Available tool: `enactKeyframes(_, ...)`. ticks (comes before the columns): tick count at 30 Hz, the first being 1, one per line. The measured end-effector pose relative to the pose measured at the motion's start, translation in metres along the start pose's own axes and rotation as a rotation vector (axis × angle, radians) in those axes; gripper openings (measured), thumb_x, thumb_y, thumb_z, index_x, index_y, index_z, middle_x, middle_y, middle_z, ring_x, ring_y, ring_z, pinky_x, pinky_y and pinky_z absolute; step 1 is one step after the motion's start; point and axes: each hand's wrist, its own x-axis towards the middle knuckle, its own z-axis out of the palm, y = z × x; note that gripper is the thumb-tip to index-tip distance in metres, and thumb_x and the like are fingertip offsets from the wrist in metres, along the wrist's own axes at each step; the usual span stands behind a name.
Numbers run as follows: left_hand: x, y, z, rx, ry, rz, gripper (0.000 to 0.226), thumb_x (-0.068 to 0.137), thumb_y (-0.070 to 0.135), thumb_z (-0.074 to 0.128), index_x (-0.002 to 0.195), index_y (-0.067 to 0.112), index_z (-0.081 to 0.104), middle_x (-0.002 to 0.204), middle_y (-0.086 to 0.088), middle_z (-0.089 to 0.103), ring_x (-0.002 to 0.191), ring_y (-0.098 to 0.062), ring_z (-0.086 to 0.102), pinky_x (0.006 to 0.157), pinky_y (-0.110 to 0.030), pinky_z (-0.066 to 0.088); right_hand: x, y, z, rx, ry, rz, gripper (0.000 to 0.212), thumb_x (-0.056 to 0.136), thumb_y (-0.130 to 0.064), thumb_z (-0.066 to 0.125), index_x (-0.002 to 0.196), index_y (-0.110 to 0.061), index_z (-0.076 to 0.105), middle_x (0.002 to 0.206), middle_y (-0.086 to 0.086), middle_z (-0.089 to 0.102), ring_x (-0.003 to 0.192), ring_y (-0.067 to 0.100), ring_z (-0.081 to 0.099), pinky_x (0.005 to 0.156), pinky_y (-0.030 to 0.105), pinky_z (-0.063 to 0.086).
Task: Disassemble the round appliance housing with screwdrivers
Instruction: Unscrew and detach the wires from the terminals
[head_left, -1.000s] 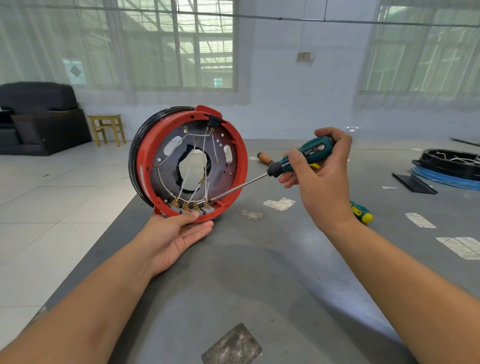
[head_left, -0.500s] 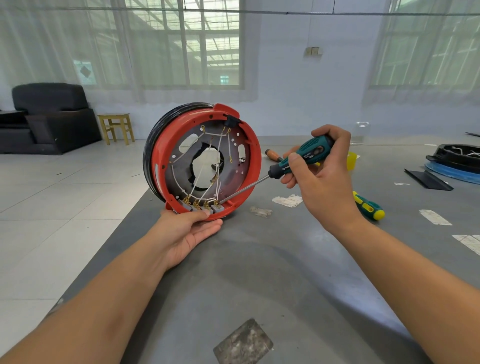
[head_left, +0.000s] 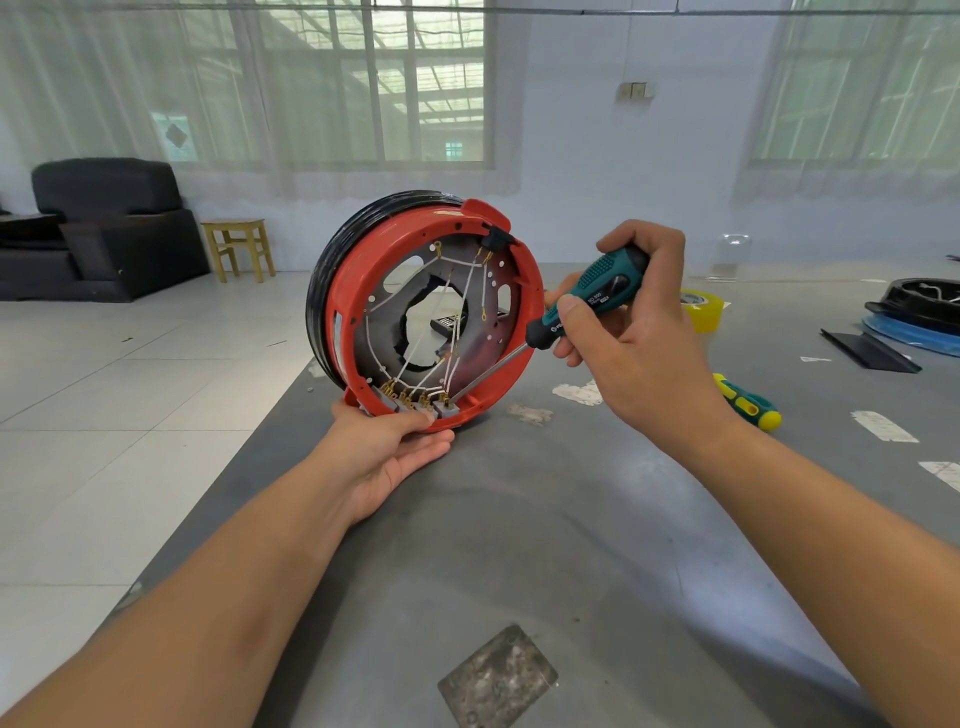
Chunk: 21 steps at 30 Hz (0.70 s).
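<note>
Grey table (head_left: 571, 545); left hand (head_left: 387, 447) cups the upright housing (head_left: 426, 312); right hand (head_left: 631, 332) grips the screwdriver (head_left: 587, 296) at the terminals (head_left: 415, 401); slipping tip risks tearing wires.

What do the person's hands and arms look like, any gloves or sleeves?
Both are bare: the left hand and right hand wear no gloves, rings or watch, and no sleeves show on either forearm up to the picture's edge.

My round red housing (head_left: 353, 332) stands on edge on the grey table (head_left: 571, 545), black rim behind, white wires crossing its open face. My teal-handled screwdriver (head_left: 587, 296) slants into its lower brass terminals.
</note>
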Motion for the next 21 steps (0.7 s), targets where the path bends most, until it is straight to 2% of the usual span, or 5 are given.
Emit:
enactKeyframes(3, 0.001, 0.001, 0.002, 0.009, 0.019, -0.014, 0.071, 0.089, -0.017, 0.071, 0.147, 0.009, 0.039, 0.112, -0.033, 0.072, 0.086, -0.042, 0.079, 0.062, -0.043, 0.066, 0.000, -0.003, 0.002, -0.052, -0.010, -0.041, 0.041, 0.097, -0.024, 0.061, 0.116, -0.045, 0.031, 0.106, 0.011, 0.061, 0.069, 0.027, 0.071, 0.059, 0.043, 0.062)
enactKeyframes(6, 0.001, 0.002, 0.002, 0.000, 0.034, -0.025, 0.075, 0.087, -0.021, 0.070, 0.146, 0.015, 0.039, 0.110, -0.033, 0.073, 0.085, -0.043, 0.079, 0.063, -0.047, 0.067, -0.003, -0.003, 0.002, -0.055, -0.010, -0.050, 0.041, 0.098, -0.024, 0.061, 0.117, -0.044, 0.031, 0.107, 0.011, 0.060, 0.071, 0.026, 0.071, 0.058, 0.044, 0.061)
enactKeyframes(13, 0.006, 0.003, -0.001, -0.042, 0.039, -0.065, 0.073, 0.087, -0.023, 0.067, 0.147, 0.010, 0.042, 0.105, -0.036, 0.073, 0.084, -0.045, 0.079, 0.060, -0.046, 0.066, -0.016, 0.001, 0.003, -0.015, -0.028, -0.078, 0.041, 0.098, -0.029, 0.062, 0.117, -0.048, 0.032, 0.107, 0.005, 0.062, 0.078, 0.025, 0.075, 0.063, 0.048, 0.063)
enactKeyframes(17, 0.007, 0.002, -0.001, -0.057, 0.048, -0.047, 0.075, 0.085, -0.025, 0.066, 0.144, 0.016, 0.042, 0.102, -0.035, 0.074, 0.084, -0.045, 0.079, 0.061, -0.046, 0.066, -0.024, 0.005, 0.002, -0.004, -0.030, -0.133, 0.043, 0.098, -0.029, 0.061, 0.118, -0.053, 0.032, 0.108, 0.000, 0.063, 0.077, 0.026, 0.074, 0.066, 0.044, 0.063)
enactKeyframes(21, 0.006, 0.001, -0.001, -0.060, 0.044, -0.047, 0.072, 0.086, -0.025, 0.066, 0.144, 0.013, 0.044, 0.100, -0.034, 0.075, 0.083, -0.045, 0.079, 0.060, -0.045, 0.066, -0.033, 0.010, 0.002, 0.021, -0.031, -0.198, 0.047, 0.099, -0.023, 0.061, 0.120, -0.052, 0.032, 0.111, -0.012, 0.064, 0.078, 0.025, 0.073, 0.071, 0.037, 0.063)
